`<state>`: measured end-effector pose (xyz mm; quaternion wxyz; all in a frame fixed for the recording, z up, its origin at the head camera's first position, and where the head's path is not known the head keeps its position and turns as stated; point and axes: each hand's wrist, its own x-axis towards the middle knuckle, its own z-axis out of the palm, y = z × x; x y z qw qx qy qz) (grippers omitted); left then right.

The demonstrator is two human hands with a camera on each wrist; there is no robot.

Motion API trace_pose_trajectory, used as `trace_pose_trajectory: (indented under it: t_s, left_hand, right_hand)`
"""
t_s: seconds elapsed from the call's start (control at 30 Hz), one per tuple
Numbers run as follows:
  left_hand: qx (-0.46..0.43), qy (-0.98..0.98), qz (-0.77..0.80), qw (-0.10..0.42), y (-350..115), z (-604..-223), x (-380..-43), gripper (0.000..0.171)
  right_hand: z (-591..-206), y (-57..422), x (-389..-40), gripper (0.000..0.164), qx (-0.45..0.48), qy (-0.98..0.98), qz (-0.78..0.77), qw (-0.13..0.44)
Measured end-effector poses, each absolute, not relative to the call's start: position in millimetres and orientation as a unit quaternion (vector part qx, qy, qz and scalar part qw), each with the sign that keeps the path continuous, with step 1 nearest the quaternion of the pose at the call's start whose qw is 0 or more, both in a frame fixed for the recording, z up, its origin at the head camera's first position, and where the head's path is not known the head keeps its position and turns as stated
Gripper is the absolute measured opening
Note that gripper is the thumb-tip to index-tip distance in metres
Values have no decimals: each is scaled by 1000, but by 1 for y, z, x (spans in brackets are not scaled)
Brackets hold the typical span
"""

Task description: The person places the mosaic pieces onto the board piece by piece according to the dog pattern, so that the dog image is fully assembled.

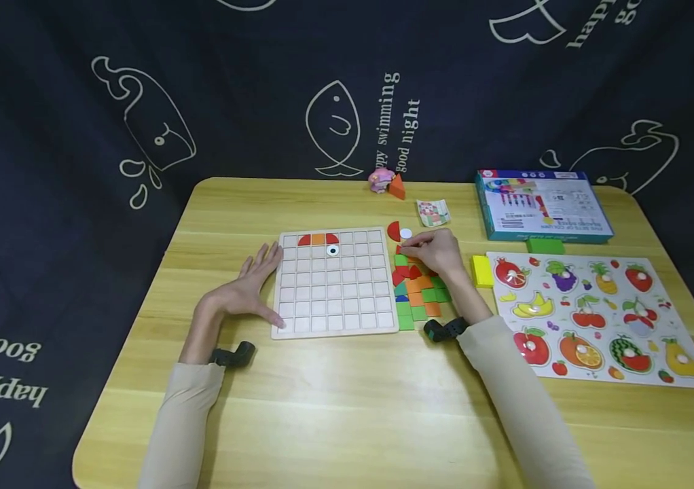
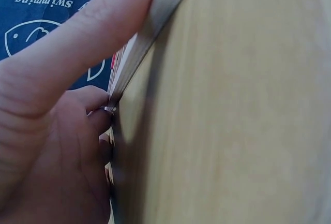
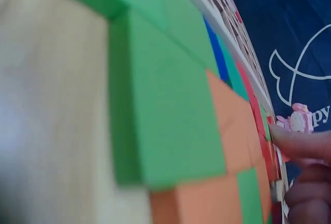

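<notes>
A square wooden grid board (image 1: 335, 297) lies in front of me. In its top row sit two red curved pieces with an orange square (image 1: 318, 239) between them, and a round eye piece (image 1: 333, 250) is just below. My left hand (image 1: 242, 291) rests along the board's left side, fingers spread, thumb at the near corner. To the right of the board, my right hand (image 1: 440, 252) pinches a small red piece (image 1: 398, 250) with thumb and fingertips. Beneath that hand, loose green blocks (image 3: 176, 110) and orange blocks (image 3: 235, 125) lie packed together, with red and blue ones among them.
A red half-round piece (image 1: 393, 231) and a white disc (image 1: 406, 233) lie beyond the right hand. Further back are a picture card (image 1: 433, 212), a pink toy (image 1: 380, 180) and an orange triangle (image 1: 397, 187). A fruit puzzle board (image 1: 604, 339) and a box (image 1: 545, 207) occupy the right side.
</notes>
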<state>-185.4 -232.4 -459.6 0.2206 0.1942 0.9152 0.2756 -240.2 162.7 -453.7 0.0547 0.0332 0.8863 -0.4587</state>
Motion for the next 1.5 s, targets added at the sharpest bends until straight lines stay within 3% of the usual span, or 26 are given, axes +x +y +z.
trace_pose_trajectory:
  t_s: [0.33, 0.53, 0.77, 1.2, 1.5]
  left_hand:
    - [195, 914, 280, 220, -231, -457, -186, 147]
    - [190, 915, 280, 219, -233, -457, -185, 146]
    - [192, 915, 280, 218, -235, -456, -184, 146]
    - [185, 916, 281, 217, -237, -455, -183, 147]
    - [196, 913, 282, 218, -234, -458, -183, 148]
  right_hand:
    - [-453, 169, -255, 21, -36, 852, -499, 156]
    - [-452, 164, -261, 23, -54, 855, -494, 148]
    - [-449, 161, -268, 24, -70, 857, -477, 183]
    - [-442, 147, -277, 22, -115, 892, -416, 135]
    - [-432, 44, -258, 18, -120, 878, -451, 109]
